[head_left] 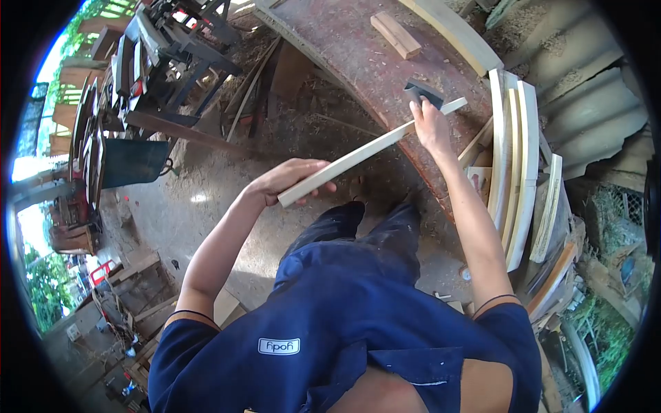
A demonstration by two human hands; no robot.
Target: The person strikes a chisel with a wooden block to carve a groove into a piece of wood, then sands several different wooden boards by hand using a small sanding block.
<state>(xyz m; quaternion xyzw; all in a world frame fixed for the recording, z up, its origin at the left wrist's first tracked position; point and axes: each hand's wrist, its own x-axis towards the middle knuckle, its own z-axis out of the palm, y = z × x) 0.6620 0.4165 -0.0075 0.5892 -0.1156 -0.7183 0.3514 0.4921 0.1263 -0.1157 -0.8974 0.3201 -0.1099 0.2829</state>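
A long pale wooden strip slants across the view, its near end over the floor and its far end over the red-topped workbench. My left hand is closed around the near end, thumb and fingers on opposite sides. Close to the far end, my right hand pinches a dark grey, flat rectangular piece that looks like folded sandpaper. This piece overlaps the strip's upper side in the view.
A short wooden block lies on the bench among shavings. Several curved pale boards stand along the bench's right side, near corrugated sheets. Machinery and a dark green bin are at the left.
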